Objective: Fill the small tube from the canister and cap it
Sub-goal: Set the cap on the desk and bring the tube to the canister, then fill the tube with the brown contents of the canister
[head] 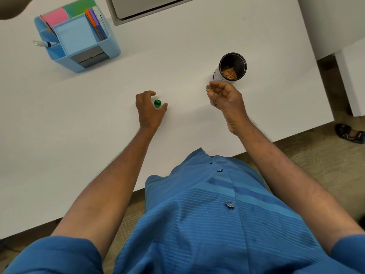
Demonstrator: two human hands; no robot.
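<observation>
A dark open canister (pixel 233 66) with orange-yellow contents stands upright on the white table (pixel 98 125), to the right of middle. Just in front of it my right hand (pixel 224 95) is raised off the table and holds a small clear tube (pixel 209 88) at its fingertips; most of the tube is hidden by the fingers. A small green cap (pixel 157 103) lies on the table near the middle. My left hand (pixel 149 109) rests around it, thumb and fingers spread on either side; whether they touch the cap I cannot tell.
A blue desk organizer (pixel 77 36) with sticky notes, pens and a marker stands at the back left. A grey-white box (pixel 150 8) sits at the back edge. The table's right edge drops to the floor, where a sandalled foot (pixel 350 133) shows.
</observation>
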